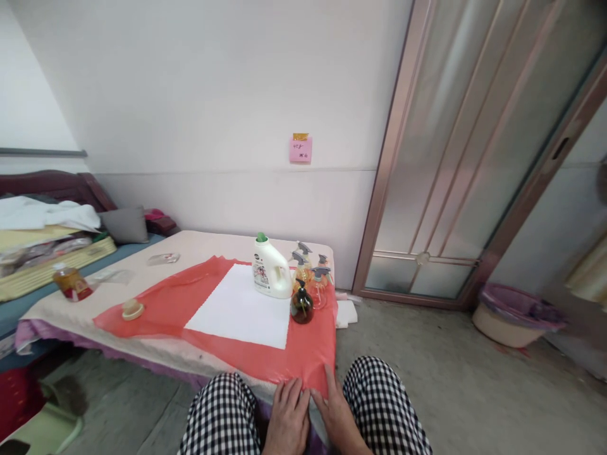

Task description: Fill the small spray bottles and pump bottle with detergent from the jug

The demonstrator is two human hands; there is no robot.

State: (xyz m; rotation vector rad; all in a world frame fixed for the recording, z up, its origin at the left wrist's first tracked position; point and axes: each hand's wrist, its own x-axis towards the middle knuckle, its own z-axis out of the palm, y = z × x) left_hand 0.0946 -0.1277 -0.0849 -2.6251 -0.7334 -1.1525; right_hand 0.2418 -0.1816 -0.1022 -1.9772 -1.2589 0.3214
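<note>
My left hand [288, 414] lies flat at the near edge of a red plastic sheet [310, 360], fingers stretched out and close together. Beside it, my right hand [336, 409] rests on the sheet's near right corner with its thumb spread apart; neither hand holds anything. Beyond them a white cloth or paper square [241, 313] covers part of the sheet. A white detergent jug [270, 272] with a green cap stands upright at its far right. To the right of the jug are a dark round pump bottle [302, 306] and several clear spray bottles [319, 292] with grey trigger heads.
A cream-coloured cap or small dish [133, 309] sits on the sheet's left end. Farther left stands an amber liquid bottle [71, 282]; a clear flat packet [164, 259] lies behind. A bin with a purple liner [509, 319] is on the floor by the sliding door [427, 202].
</note>
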